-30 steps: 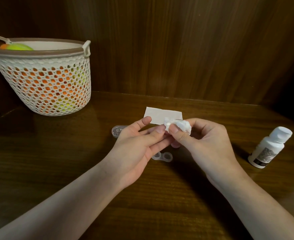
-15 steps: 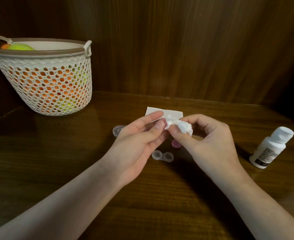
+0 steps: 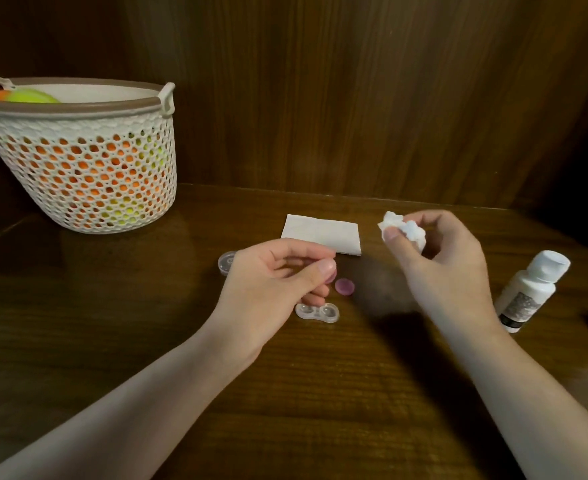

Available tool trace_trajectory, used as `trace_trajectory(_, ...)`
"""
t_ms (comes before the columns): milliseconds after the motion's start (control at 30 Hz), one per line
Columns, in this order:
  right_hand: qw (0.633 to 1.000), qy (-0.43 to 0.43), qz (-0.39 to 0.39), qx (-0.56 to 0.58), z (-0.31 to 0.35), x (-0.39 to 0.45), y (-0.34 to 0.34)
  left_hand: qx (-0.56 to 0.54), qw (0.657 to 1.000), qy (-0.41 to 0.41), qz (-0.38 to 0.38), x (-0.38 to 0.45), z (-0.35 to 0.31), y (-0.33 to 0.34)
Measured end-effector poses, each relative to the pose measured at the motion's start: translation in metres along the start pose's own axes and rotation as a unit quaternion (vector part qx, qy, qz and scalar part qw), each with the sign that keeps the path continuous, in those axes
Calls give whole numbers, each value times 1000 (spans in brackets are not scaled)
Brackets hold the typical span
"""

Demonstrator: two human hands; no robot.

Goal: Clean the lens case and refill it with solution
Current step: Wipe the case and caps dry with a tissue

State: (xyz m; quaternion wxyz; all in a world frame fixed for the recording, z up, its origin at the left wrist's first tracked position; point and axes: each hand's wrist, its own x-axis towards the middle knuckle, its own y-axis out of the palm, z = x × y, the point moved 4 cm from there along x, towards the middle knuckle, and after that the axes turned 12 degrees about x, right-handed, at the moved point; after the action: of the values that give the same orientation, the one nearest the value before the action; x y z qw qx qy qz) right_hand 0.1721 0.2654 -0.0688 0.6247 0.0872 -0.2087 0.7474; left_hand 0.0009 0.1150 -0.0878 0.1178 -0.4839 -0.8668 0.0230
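- Basket (image 3: 78,174) of netted plastic is standing well beyond the left fingers, out of the work.
- Folded tissue (image 3: 322,233) is lying flat just past both sets of fingertips, likely spare wiping paper.
- Solution bottle (image 3: 528,289) is waiting capped, outside the right hand (image 3: 448,268), probably for refilling.
- Right hand is pinching a crumpled tissue wad (image 3: 403,230) between thumb and forefingers, raised clear.
- Left hand (image 3: 272,289) is pinching a pink cap (image 3: 330,277) at thumb tip, seemingly for wiping.
- Lens case (image 3: 317,311) is sitting open just beneath the left fingers.
- Second pink cap (image 3: 344,286) is lying beside them.
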Motion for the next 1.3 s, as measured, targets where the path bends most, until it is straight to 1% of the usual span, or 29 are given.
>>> trace_trajectory(33,999,13,1,-39,-6,5,-2,16,1000,10,-4,0,0,1)
trace_trajectory(100,991,47,31,-123,-18,11,-3,42,999,22,-6,0,1,2)
trace_trajectory(200,963,78,63,-251,-32,17,-2,74,997,36,-2,1,3,1)
trace_trajectory(300,943,145,71,-291,-43,18,0,81,996,37,2,3,4,0)
trace_trajectory(333,940,154,66,-298,-44,19,1,82,996,37,0,4,5,0)
trace_trajectory(367,941,144,56,-301,-43,19,2,82,996,37,-2,4,5,-1)
trace_trajectory(400,947,114,44,-298,-38,19,2,84,996,37,-5,5,6,-2)
trace_trajectory(467,967,25,42,-248,-24,16,4,98,994,36,-14,7,7,-4)
trace_trajectory(500,973,-25,68,-220,-18,13,7,108,993,35,-20,7,7,-5)
trace_trajectory(567,964,-103,164,-180,-7,2,19,124,991,30,-34,9,8,-8)
trace_trajectory(633,939,-133,266,-172,-2,-13,32,128,991,23,-42,10,10,-10)
trace_trajectory(700,912,-128,340,-191,-1,-22,41,139,989,16,-52,12,11,-13)
trace_trajectory(767,898,-113,374,-202,-3,-26,44,160,985,17,-62,13,12,-15)
trace_trajectory(867,896,-114,385,-190,-2,-25,42,199,978,21,-61,12,14,-16)
trace_trajectory(967,884,-95,415,-192,-3,-24,38,229,972,29,-44,12,15,-15)
trace_trajectory(1100,852,-46,479,-208,-4,-29,27,260,965,18,-1,12,19,-9)
trace_trajectory(1133,848,-45,485,-206,-3,-31,25,269,963,16,10,12,19,-7)
trace_trajectory(1167,853,-50,479,-200,0,-30,25,277,961,14,16,13,20,-6)
trace_trajectory(1200,867,-61,455,-196,1,-28,25,282,959,13,18,14,21,-5)
trace_trajectory(1267,906,-92,363,-196,1,-17,24,280,960,7,12,17,21,-3)
trace_trajectory(1300,920,-98,318,-206,0,-12,23,281,960,5,8,18,22,-2)
